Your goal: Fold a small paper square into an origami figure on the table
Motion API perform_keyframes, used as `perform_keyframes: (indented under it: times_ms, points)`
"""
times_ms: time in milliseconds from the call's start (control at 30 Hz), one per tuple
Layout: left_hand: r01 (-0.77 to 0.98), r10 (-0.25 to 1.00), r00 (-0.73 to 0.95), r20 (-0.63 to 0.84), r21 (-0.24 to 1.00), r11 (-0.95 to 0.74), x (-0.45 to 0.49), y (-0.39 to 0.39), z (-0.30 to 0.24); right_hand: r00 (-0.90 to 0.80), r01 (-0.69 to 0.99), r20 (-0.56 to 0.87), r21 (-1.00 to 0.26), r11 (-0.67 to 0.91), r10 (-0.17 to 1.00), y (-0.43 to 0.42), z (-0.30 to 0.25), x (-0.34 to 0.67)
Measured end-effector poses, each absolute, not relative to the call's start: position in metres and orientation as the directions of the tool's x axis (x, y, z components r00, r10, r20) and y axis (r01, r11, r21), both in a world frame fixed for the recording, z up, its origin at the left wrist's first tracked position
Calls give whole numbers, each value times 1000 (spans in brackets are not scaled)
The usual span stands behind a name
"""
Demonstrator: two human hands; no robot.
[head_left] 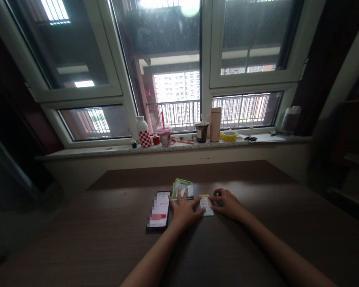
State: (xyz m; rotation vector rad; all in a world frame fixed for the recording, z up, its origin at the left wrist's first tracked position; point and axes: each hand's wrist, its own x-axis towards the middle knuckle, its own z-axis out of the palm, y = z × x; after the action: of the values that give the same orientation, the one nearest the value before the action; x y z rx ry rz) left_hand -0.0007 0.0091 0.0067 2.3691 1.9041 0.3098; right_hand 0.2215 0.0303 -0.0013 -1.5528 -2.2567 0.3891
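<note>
Windows back a brown table; left hand and right hand, each grip spread, touch a white packet.

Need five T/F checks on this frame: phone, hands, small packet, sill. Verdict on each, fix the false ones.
1. The phone lies to the left of the left hand. True.
2. The small packet lies between the left hand and the right hand. True.
3. The phone lies face down. False: it lies face up.
4. The checked bottle stands on the windowsill. True.
5. The small packet lies on the windowsill. False: it lies on the table.
</note>
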Motion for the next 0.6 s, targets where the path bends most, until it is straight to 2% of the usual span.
perform_keyframes:
  times_ms: [333,600]
  points:
    - [960,976,201,83,180,-213,0,9,8,-393,767,105,-510,388,914,24,0,229]
    - [964,978,200,62,166,-208,0,8,11,-396,737,140,-541,405,907,20,-4,232]
